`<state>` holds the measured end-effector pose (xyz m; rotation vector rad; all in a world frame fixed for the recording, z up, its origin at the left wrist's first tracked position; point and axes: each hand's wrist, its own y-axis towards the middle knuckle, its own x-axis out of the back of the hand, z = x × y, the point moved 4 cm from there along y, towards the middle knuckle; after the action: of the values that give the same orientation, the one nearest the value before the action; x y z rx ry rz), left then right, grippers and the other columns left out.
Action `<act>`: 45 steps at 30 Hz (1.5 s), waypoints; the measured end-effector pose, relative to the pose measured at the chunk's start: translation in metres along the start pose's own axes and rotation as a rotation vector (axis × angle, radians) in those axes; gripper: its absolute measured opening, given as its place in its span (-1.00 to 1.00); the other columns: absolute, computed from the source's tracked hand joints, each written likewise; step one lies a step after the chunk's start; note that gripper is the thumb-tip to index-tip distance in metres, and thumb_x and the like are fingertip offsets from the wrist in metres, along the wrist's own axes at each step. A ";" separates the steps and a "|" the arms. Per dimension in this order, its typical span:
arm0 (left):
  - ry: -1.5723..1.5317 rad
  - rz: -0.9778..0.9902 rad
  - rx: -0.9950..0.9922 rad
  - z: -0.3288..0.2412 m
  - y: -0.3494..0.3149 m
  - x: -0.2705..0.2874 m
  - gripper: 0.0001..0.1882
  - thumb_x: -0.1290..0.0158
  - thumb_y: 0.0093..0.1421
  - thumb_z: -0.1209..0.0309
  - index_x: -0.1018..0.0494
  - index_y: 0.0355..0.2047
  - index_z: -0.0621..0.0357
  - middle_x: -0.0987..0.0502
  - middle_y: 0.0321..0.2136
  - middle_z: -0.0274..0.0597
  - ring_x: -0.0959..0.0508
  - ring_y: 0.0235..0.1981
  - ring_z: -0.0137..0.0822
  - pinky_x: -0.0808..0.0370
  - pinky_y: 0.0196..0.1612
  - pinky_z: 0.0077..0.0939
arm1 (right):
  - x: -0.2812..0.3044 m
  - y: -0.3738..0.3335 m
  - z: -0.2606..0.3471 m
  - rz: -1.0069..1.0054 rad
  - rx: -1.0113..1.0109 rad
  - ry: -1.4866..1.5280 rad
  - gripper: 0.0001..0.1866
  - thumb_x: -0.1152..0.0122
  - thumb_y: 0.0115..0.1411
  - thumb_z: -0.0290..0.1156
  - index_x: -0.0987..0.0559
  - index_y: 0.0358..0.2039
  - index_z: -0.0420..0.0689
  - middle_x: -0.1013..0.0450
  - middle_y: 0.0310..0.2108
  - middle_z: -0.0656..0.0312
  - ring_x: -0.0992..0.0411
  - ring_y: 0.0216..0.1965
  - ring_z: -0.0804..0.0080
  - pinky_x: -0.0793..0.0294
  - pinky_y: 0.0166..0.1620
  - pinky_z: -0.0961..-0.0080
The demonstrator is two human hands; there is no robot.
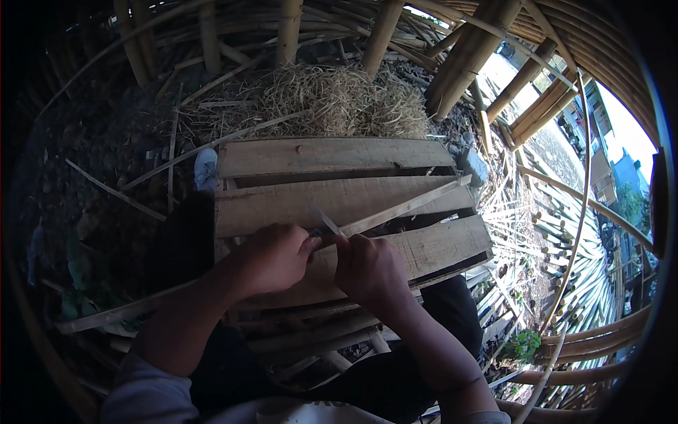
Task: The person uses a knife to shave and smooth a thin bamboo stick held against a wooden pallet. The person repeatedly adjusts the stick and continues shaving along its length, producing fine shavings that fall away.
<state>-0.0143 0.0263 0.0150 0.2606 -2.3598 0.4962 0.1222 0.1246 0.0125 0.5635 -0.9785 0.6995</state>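
The bamboo strip (pixel 406 207) lies over the wooden planks (pixel 332 157), its long axis running up-right from the closed right hand (pixel 371 268) gripping its near end — the fisted left hand (pixel 272 258) holds a knife (pixel 325 220) against it.

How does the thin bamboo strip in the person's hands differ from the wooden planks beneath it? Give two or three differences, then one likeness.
The bamboo strip is narrow and slender; the wooden planks are broad and flat. The strip runs slantwise, rising to the right, while the planks lie side by side with gaps between. The strip is gripped by the left hand and right hand; the planks lie unheld. Both are pale and long.
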 end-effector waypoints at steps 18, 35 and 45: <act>0.013 0.067 0.030 0.007 0.008 -0.006 -0.53 0.13 0.49 0.15 -0.55 -0.37 0.26 -0.62 -0.41 0.15 -0.65 -0.30 0.10 -0.52 -0.17 -0.07 | 0.008 0.024 -0.058 -0.136 -0.006 -0.211 -0.62 -0.18 0.32 -0.24 -0.56 -0.62 -0.14 -0.47 -0.69 -0.07 -0.53 -0.57 -0.17 -0.52 -0.49 0.00; 0.052 0.049 0.060 0.008 -0.001 -0.005 -0.54 0.14 0.50 0.17 -0.54 -0.38 0.26 -0.60 -0.46 0.09 -0.65 -0.35 0.05 -0.52 -0.17 -0.10 | 0.003 0.017 -0.050 -0.427 0.329 -0.185 -0.61 -0.22 0.30 -0.32 -0.38 -0.66 -0.08 -0.27 -0.76 0.09 -0.38 -0.69 -0.11 -0.36 -0.60 0.02; 0.081 0.025 0.031 0.008 -0.007 -0.003 -0.54 0.13 0.50 0.16 -0.54 -0.37 0.26 -0.61 -0.44 0.12 -0.66 -0.33 0.09 -0.53 -0.17 -0.08 | 0.027 0.051 -0.099 -0.107 -0.129 -0.280 -0.44 -0.04 0.37 -0.17 -0.56 -0.71 -0.24 -0.50 -0.65 -0.16 -0.58 -0.50 -0.16 -0.59 -0.43 -0.01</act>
<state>-0.0147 0.0166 0.0098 0.2210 -2.2803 0.5462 0.1486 0.2354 -0.0026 0.6057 -1.2355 0.4657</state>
